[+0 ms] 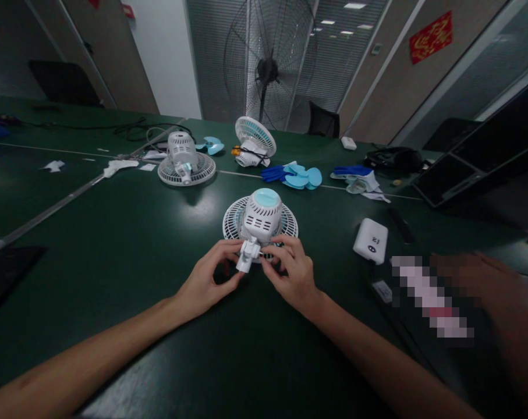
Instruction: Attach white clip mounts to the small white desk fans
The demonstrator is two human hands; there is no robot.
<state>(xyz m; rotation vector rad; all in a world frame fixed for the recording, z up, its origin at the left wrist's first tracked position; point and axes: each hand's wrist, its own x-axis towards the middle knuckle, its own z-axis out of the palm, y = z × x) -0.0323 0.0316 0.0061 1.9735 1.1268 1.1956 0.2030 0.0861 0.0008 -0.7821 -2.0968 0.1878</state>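
Observation:
A small white fan [262,217] with a light blue cap lies grille-down on the dark green table in front of me. A white bracket [248,255] sticks out from its near side. Around the bracket's left side, my left hand [213,272] is closed, with fingertips on it above and the thumb below. My right hand [291,269] pinches at the bracket's right side, where a thin small piece shows between the fingertips; what it is stays too small to make out.
Behind stand a second fan [183,152], a third fan [255,139], blue blades [303,176] and gloves [353,170]. At right are a white power bank [371,240], cables and another person's blurred hand [477,273]. A monitor [486,145] stands at the far right.

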